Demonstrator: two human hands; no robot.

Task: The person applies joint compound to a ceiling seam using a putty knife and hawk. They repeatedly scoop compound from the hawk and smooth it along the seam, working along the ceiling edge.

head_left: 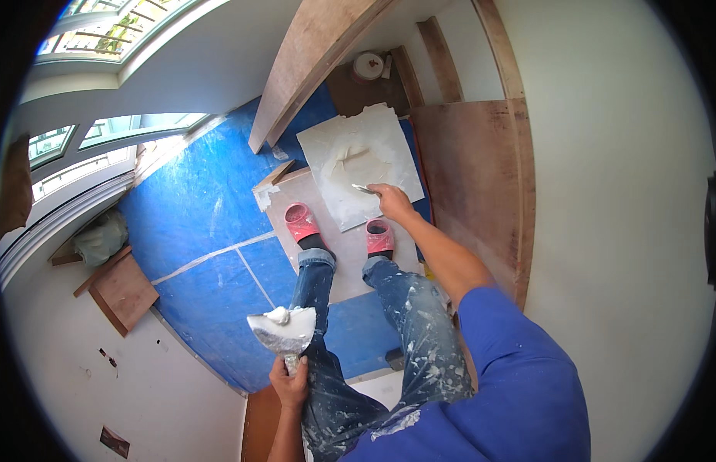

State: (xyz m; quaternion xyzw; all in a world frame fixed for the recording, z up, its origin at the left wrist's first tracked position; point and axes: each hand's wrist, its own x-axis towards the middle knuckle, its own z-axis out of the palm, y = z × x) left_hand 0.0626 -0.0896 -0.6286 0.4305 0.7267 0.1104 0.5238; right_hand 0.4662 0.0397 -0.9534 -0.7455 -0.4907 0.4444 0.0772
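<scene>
My left hand (289, 383) grips the handle of a broad putty knife (283, 339), held up beside my left leg. A lump of white putty (278, 315) sits near the blade's far edge. In my right hand (392, 202), at the end of an outstretched arm, is a narrower putty knife (364, 189). Its blade points left over a white board (319, 141); whether it touches the surface I cannot tell. Spread across the board's middle is a patch of off-white putty (362, 164).
I stand in pink clogs (299, 222) on a pale panel (338, 269) over blue floor sheeting (196, 223). A wooden beam (312, 58) slants in above. Beyond stands a white bucket (368, 67). Brown panelling (469, 177) lines the right; wood pieces (125, 291) and a bag (104, 237) lie left.
</scene>
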